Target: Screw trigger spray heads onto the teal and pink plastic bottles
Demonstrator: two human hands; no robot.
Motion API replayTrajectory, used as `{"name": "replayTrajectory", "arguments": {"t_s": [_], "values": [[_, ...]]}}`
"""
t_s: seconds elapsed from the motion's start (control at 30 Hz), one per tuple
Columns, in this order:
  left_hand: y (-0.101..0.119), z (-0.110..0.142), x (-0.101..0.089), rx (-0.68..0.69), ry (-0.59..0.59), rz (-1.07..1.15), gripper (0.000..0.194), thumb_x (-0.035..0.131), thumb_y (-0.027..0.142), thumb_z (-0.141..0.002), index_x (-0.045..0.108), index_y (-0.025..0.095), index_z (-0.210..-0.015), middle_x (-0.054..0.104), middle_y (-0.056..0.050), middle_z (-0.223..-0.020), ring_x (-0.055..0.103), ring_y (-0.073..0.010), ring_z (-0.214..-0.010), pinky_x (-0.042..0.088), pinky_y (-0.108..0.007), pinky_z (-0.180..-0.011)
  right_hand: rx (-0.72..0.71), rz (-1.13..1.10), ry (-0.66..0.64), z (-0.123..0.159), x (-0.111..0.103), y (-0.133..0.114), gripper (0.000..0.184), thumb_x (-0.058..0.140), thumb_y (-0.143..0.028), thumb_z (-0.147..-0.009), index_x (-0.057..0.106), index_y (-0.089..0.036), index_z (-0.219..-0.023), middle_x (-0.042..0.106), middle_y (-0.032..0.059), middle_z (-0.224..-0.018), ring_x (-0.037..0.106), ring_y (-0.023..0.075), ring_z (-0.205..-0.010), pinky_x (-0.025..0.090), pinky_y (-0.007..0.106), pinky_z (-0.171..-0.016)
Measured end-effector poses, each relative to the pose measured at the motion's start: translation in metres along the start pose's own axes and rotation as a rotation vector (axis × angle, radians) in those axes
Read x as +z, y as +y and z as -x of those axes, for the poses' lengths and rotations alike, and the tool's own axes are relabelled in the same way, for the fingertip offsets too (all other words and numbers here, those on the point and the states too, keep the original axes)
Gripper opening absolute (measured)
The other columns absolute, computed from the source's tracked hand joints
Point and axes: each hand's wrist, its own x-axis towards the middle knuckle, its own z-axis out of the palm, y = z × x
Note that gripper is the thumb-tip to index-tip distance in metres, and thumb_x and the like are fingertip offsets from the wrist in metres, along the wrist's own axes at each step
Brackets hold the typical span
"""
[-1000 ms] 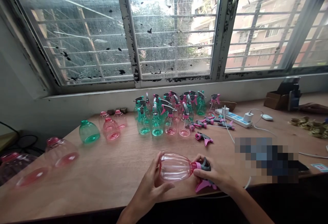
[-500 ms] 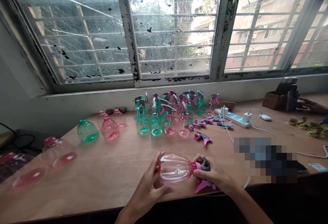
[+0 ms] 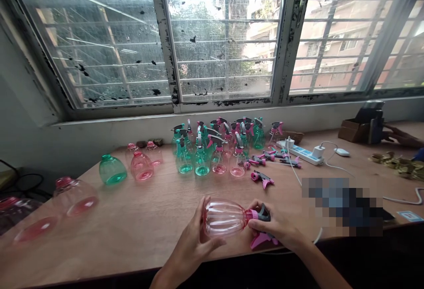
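A clear pink spray bottle (image 3: 225, 217) lies on its side in the air above the table's front part, its neck to the right. My left hand (image 3: 195, 240) is closed around its base end, with the thumb below. At the neck, the fingers of my right hand (image 3: 274, 225) grip a pink and dark grey spray head (image 3: 263, 212), which sits against the bottle's mouth. Just below that hand shows a pink trigger (image 3: 263, 239); whether it belongs to the held head or to another one, I cannot tell.
Several green and pink spray bottles (image 3: 202, 161) with heads stand by the wall. Loose spray heads (image 3: 263, 178) lie right of them, near a power strip (image 3: 304, 153). Headless bottles (image 3: 112, 170) stand at left. A co-worker's hand (image 3: 402, 136) is beside a brown box (image 3: 353, 130).
The pink bottle has turned about its long axis and shifted slightly left, both hands keeping their hold. At the far right, a co-worker's hand has come nearer the brown box.
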Motion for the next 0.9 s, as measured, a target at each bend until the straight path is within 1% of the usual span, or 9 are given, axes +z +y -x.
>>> {"name": "replayTrajectory", "arguments": {"t_s": [0.1, 0.2, 0.3, 0.37, 0.47, 0.57, 0.7, 0.8, 0.9], "values": [[-0.001, -0.001, -0.001, 0.03, 0.014, -0.04, 0.094, 0.079, 0.037, -0.084, 0.024, 0.028, -0.159, 0.038, -0.012, -0.164, 0.039, -0.0325, -0.149, 0.031, -0.047, -0.124, 0.001, -0.042, -0.001, 0.0, 0.001, 0.002, 0.031, 0.082, -0.043, -0.082, 0.064, -0.019, -0.091, 0.07, -0.0032, -0.067, 0.058, 0.0122, -0.059, 0.041, 0.023, -0.055], [-0.004, 0.0, 0.0, 0.054, 0.035, -0.072, 0.093, 0.075, 0.034, -0.087, 0.017, 0.032, -0.161, 0.04, -0.01, -0.163, 0.044, -0.0315, -0.145, 0.032, -0.048, -0.122, 0.001, -0.107, 0.006, -0.002, 0.001, 0.005, 0.032, 0.082, -0.043, -0.082, 0.062, -0.019, -0.09, 0.071, -0.0028, -0.067, 0.06, 0.0131, -0.06, 0.044, 0.024, -0.058], [-0.005, 0.001, 0.001, 0.042, 0.013, -0.095, 0.095, 0.069, 0.033, -0.091, 0.006, 0.033, -0.162, 0.035, -0.008, -0.166, 0.035, -0.0296, -0.151, 0.026, -0.048, -0.125, 0.004, -0.102, 0.021, -0.002, 0.002, 0.005, 0.032, 0.082, -0.043, -0.082, 0.063, -0.019, -0.091, 0.071, -0.0022, -0.068, 0.061, 0.0138, -0.061, 0.045, 0.025, -0.059], [-0.004, 0.001, 0.002, 0.018, -0.001, -0.081, 0.1, 0.07, 0.034, -0.09, 0.001, 0.03, -0.162, 0.03, -0.009, -0.168, 0.027, -0.0293, -0.155, 0.021, -0.047, -0.127, 0.004, -0.069, 0.021, -0.002, 0.003, 0.003, 0.033, 0.083, -0.043, -0.081, 0.063, -0.019, -0.091, 0.071, -0.0019, -0.067, 0.062, 0.0144, -0.062, 0.044, 0.025, -0.058], [-0.001, 0.001, 0.001, 0.007, -0.007, -0.032, 0.097, 0.071, 0.037, -0.09, 0.008, 0.023, -0.163, 0.03, -0.013, -0.168, 0.026, -0.0299, -0.155, 0.019, -0.046, -0.128, 0.007, -0.034, 0.014, -0.001, 0.003, -0.001, 0.032, 0.083, -0.043, -0.081, 0.065, -0.019, -0.092, 0.071, -0.0026, -0.067, 0.061, 0.013, -0.06, 0.043, 0.024, -0.057], [-0.001, 0.0, 0.0, 0.038, 0.002, 0.038, 0.091, 0.074, 0.038, -0.088, 0.022, 0.022, -0.16, 0.042, -0.014, -0.16, 0.038, -0.0312, -0.149, 0.028, -0.044, -0.125, 0.021, -0.061, 0.028, -0.001, 0.002, -0.001, 0.032, 0.083, -0.042, -0.081, 0.064, -0.019, -0.092, 0.071, -0.0034, -0.066, 0.059, 0.012, -0.059, 0.043, 0.023, -0.057], [-0.008, 0.0, 0.001, 0.036, -0.002, 0.158, 0.093, 0.078, 0.036, -0.084, 0.023, 0.033, -0.159, 0.053, -0.011, -0.149, 0.06, -0.0304, -0.127, 0.047, -0.045, -0.111, 0.017, -0.126, 0.034, -0.003, 0.0, 0.005, 0.033, 0.083, -0.042, -0.081, 0.064, -0.018, -0.092, 0.071, -0.0027, -0.067, 0.061, 0.0133, -0.06, 0.044, 0.024, -0.058], [-0.009, 0.0, 0.001, 0.059, -0.02, 0.175, 0.095, 0.077, 0.035, -0.086, 0.018, 0.036, -0.16, 0.056, -0.009, -0.148, 0.06, -0.0297, -0.129, 0.045, -0.045, -0.113, 0.017, -0.134, 0.033, -0.004, 0.0, 0.009, 0.033, 0.083, -0.043, -0.081, 0.063, -0.019, -0.092, 0.071, -0.0025, -0.067, 0.06, 0.014, -0.06, 0.044, 0.025, -0.059], [-0.005, 0.001, 0.0, 0.04, -0.011, 0.144, 0.106, 0.082, 0.036, -0.081, 0.013, 0.032, -0.162, 0.057, -0.011, -0.148, 0.055, -0.0334, -0.135, 0.043, -0.048, -0.116, 0.022, -0.106, 0.031, -0.003, 0.0, 0.007, 0.033, 0.083, -0.043, -0.08, 0.063, -0.02, -0.093, 0.07, -0.0031, -0.066, 0.061, 0.0147, -0.06, 0.044, 0.025, -0.058]]}}
